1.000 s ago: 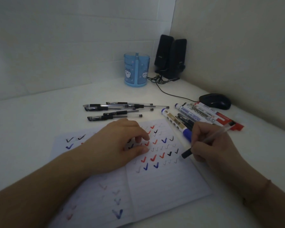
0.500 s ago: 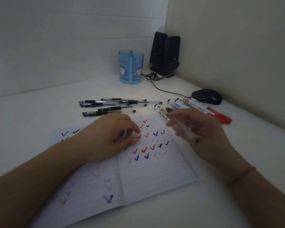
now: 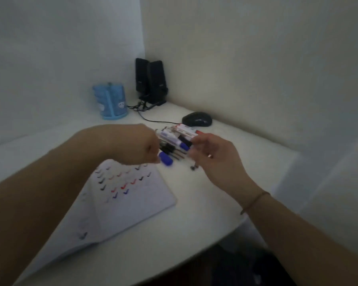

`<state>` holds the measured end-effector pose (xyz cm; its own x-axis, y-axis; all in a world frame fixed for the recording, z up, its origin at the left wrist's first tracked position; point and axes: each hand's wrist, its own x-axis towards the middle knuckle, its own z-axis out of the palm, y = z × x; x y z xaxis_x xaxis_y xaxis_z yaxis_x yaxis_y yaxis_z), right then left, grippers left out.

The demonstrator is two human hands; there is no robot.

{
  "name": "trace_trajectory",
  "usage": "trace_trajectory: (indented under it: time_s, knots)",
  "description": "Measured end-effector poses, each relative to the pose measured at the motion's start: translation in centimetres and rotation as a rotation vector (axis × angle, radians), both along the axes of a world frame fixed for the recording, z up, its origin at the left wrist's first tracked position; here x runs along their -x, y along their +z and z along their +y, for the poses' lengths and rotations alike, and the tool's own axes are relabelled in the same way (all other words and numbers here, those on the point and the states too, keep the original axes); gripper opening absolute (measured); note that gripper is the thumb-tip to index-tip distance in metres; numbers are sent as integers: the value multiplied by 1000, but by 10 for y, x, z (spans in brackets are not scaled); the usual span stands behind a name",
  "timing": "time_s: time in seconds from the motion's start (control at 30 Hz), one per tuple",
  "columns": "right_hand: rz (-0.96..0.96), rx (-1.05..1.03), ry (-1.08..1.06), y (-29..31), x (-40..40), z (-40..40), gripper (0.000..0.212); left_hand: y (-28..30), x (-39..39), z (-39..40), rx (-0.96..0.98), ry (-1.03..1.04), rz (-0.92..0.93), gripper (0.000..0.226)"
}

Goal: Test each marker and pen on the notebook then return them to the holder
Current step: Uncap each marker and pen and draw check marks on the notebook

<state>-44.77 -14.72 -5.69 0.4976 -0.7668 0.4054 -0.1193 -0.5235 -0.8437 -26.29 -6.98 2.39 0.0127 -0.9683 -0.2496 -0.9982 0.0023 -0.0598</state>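
Head view, blurred. Left hand (image 3: 145, 145) and right hand (image 3: 211, 153) meeting over a bundle of markers (image 3: 176, 139) and pens (image 3: 172, 151), held between them above the desk (image 3: 194, 213). Left fingers hidden behind the hand; right fingers curled at the bundle's right end; exact grip impossible to tell. Notebook (image 3: 120, 195) open below the left arm. Holder (image 3: 112, 102) well apart, by the wall beside speakers (image 3: 151, 81). Mouse (image 3: 197, 119) just behind the bundle.
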Motion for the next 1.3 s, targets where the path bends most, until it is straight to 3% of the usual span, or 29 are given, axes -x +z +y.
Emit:
trace_trajectory:
  time_s: [0.13, 0.23, 0.3, 0.43, 0.7, 1.03, 1.13, 1.3]
  knots:
    - [-11, 52, -360, -5, 111, -15, 12, -23, 81, -33, 396, -336, 331, 19]
    - [91, 8, -489, -35, 192, -11, 7, -57, 144, -42, 531, -615, 410, 22]
    - [168, -46, -528, -67, 235, -4, 10, -82, 178, -44, 538, -751, 389, 22]
    - [333, -231, -572, -133, 292, 4, 10, -122, 221, -45, 411, -955, 161, 20]
    - [506, -275, -601, -191, 323, 4, 9, -132, 223, -51, 338, -928, 180, 23]
    - [431, -167, -578, -154, 290, -14, 14, -120, 217, -46, 384, -903, 274, 19]
    - [323, -98, -528, -116, 258, -16, 20, -94, 193, -47, 428, -777, 246, 28]
    - [105, 42, -456, -52, 176, -19, 12, -47, 102, -40, 503, -415, 127, 31]
